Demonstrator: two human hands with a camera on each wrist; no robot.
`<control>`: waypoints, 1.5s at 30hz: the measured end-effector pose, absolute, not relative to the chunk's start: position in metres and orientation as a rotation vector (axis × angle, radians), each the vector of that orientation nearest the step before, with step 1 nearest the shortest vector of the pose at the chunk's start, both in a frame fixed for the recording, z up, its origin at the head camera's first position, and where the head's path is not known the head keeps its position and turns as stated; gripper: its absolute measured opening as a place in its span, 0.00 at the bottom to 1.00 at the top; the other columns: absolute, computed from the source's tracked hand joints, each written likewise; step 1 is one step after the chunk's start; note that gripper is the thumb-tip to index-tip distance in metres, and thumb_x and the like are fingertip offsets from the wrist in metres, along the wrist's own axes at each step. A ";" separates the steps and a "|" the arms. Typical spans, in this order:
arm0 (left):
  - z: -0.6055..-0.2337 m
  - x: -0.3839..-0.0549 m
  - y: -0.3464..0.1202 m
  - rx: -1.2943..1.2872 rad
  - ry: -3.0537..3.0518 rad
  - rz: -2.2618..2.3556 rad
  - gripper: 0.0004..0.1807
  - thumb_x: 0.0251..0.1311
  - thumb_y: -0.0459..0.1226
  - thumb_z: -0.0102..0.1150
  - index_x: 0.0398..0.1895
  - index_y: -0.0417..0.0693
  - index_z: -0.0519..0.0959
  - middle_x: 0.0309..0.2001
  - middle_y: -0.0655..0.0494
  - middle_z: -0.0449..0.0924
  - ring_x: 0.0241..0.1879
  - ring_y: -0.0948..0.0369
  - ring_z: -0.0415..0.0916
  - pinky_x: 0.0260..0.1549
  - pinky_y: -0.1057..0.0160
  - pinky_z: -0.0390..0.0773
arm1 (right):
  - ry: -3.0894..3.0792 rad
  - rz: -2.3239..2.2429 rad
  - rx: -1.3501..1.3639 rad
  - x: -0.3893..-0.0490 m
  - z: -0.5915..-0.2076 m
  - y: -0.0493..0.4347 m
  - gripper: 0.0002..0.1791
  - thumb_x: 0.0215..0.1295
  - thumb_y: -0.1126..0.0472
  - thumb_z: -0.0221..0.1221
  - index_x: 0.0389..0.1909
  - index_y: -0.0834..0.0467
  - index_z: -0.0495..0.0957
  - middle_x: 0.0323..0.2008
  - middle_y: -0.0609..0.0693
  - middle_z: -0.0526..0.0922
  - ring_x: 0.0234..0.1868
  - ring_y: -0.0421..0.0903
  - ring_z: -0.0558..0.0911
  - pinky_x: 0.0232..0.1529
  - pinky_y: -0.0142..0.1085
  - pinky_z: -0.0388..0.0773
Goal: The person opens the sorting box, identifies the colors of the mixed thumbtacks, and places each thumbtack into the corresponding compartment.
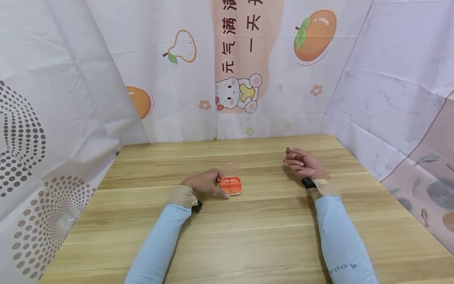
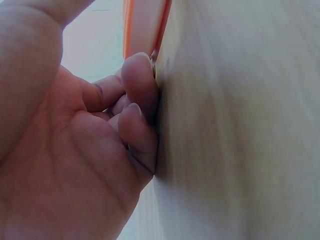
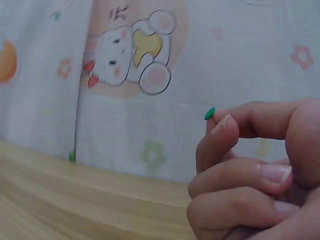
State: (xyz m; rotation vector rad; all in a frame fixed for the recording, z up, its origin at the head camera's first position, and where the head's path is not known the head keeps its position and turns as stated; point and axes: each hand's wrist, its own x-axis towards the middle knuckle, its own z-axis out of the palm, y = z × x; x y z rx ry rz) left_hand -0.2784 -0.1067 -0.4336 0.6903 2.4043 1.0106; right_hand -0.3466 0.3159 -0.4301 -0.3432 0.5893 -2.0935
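The right hand (image 1: 305, 165), raised above the table near its far right corner, pinches a small, flat-looking green piece (image 3: 210, 114) between its fingertips, with the other fingers curled in toward the palm. A small red piece (image 1: 284, 160) shows at the tips of the lower fingers in the head view; how it is held cannot be told.

The left hand (image 1: 207, 182) grips the left side of a small orange four-compartment case with rounded corners (image 1: 230, 185), its thumb along the side toward the person and its other fingers curled by the far left corner. The case sits upright on the table, about midway between the left and right edges and closer to the far edge than the person is. Its clear see-through lid (image 1: 229, 169) stands open on the far side. Something tiny shows in the far left compartment, too small to make out.

Each wrist wears a beige wrap (image 1: 324, 188) and a black device (image 1: 308, 182), with light blue sleeves (image 1: 156, 248) behind them. Underneath is the table with a pale wood-grain top (image 1: 248, 236). Beyond its far edge hangs a white curtain printed with fruit, flowers and a cartoon animal (image 1: 177, 90); more patterned cloth (image 1: 71, 59) hangs along the left and right edges.
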 end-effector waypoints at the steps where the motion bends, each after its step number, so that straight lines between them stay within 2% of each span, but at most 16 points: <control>1: -0.434 -0.278 -0.107 0.689 2.406 1.009 0.34 0.49 0.49 0.80 0.52 0.47 0.71 0.43 0.54 0.76 0.41 0.60 0.68 0.44 0.63 0.72 | 0.726 -2.122 -0.340 -0.346 -0.427 0.315 0.27 0.85 0.50 0.26 0.42 0.57 0.73 0.28 0.40 0.65 0.20 0.36 0.45 0.21 0.27 0.43; 3: -0.434 -0.279 -0.107 0.688 2.409 1.007 0.34 0.49 0.49 0.80 0.52 0.47 0.70 0.43 0.53 0.75 0.41 0.60 0.68 0.44 0.63 0.71 | 1.103 -2.156 -0.317 -0.344 -0.422 0.313 0.22 0.86 0.54 0.34 0.36 0.56 0.74 0.24 0.41 0.69 0.17 0.36 0.48 0.19 0.28 0.44; 5: -0.434 -0.279 -0.107 0.688 2.412 1.005 0.34 0.49 0.50 0.80 0.52 0.46 0.70 0.43 0.53 0.74 0.41 0.60 0.67 0.43 0.62 0.71 | 1.548 -2.109 -0.254 -0.341 -0.417 0.310 0.19 0.83 0.56 0.45 0.30 0.55 0.75 0.19 0.41 0.69 0.15 0.35 0.52 0.18 0.29 0.46; 7: -0.435 -0.280 -0.107 0.688 2.414 1.007 0.35 0.49 0.50 0.80 0.52 0.47 0.70 0.42 0.53 0.74 0.41 0.60 0.67 0.43 0.62 0.71 | 1.948 -1.950 -0.169 -0.340 -0.414 0.308 0.16 0.79 0.54 0.53 0.29 0.55 0.77 0.15 0.40 0.67 0.14 0.35 0.56 0.18 0.29 0.51; 9: -0.436 -0.281 -0.107 0.688 2.417 1.007 0.35 0.49 0.50 0.80 0.52 0.47 0.70 0.42 0.53 0.74 0.41 0.59 0.67 0.43 0.62 0.71 | 2.204 -1.777 -0.118 -0.338 -0.413 0.307 0.16 0.76 0.51 0.57 0.32 0.58 0.77 0.14 0.39 0.63 0.14 0.35 0.57 0.19 0.31 0.55; 11: -0.436 -0.281 -0.107 0.687 2.415 1.009 0.35 0.49 0.50 0.80 0.52 0.47 0.70 0.42 0.53 0.74 0.41 0.60 0.67 0.43 0.62 0.71 | 2.338 -1.655 -0.106 -0.338 -0.412 0.306 0.19 0.76 0.49 0.57 0.41 0.63 0.78 0.16 0.40 0.63 0.15 0.37 0.56 0.21 0.32 0.58; 14: -0.435 -0.279 -0.107 0.689 2.403 1.020 0.35 0.49 0.49 0.80 0.53 0.46 0.70 0.43 0.53 0.75 0.41 0.59 0.67 0.43 0.62 0.71 | 2.429 -1.543 -0.138 -0.338 -0.411 0.304 0.24 0.77 0.49 0.56 0.52 0.69 0.75 0.22 0.43 0.70 0.16 0.37 0.57 0.22 0.33 0.59; 17: -0.433 -0.278 -0.108 0.686 2.396 1.022 0.36 0.48 0.49 0.81 0.55 0.45 0.70 0.43 0.53 0.75 0.41 0.59 0.67 0.43 0.62 0.71 | 2.482 -1.471 -0.170 -0.338 -0.409 0.301 0.25 0.78 0.51 0.54 0.58 0.70 0.75 0.30 0.49 0.76 0.16 0.35 0.58 0.21 0.32 0.59; 26: -0.434 -0.280 -0.108 0.703 2.387 1.015 0.36 0.47 0.47 0.81 0.55 0.46 0.70 0.43 0.53 0.74 0.39 0.60 0.65 0.40 0.63 0.70 | 2.537 -1.353 -0.213 -0.336 -0.406 0.294 0.19 0.78 0.56 0.53 0.51 0.71 0.77 0.33 0.52 0.78 0.15 0.36 0.59 0.21 0.34 0.60; 37: -0.433 -0.280 -0.107 0.679 2.397 1.010 0.37 0.48 0.49 0.81 0.55 0.46 0.70 0.43 0.53 0.74 0.39 0.60 0.66 0.41 0.63 0.71 | 2.538 -1.276 -0.188 -0.336 -0.407 0.290 0.19 0.77 0.55 0.54 0.54 0.69 0.78 0.29 0.49 0.76 0.15 0.36 0.58 0.21 0.32 0.60; 45: -0.435 -0.280 -0.108 0.694 2.407 1.003 0.36 0.48 0.49 0.80 0.54 0.46 0.70 0.42 0.54 0.74 0.39 0.60 0.66 0.41 0.63 0.71 | 2.513 -1.242 -0.195 -0.333 -0.406 0.282 0.19 0.77 0.57 0.55 0.56 0.68 0.79 0.29 0.50 0.76 0.16 0.38 0.59 0.21 0.32 0.60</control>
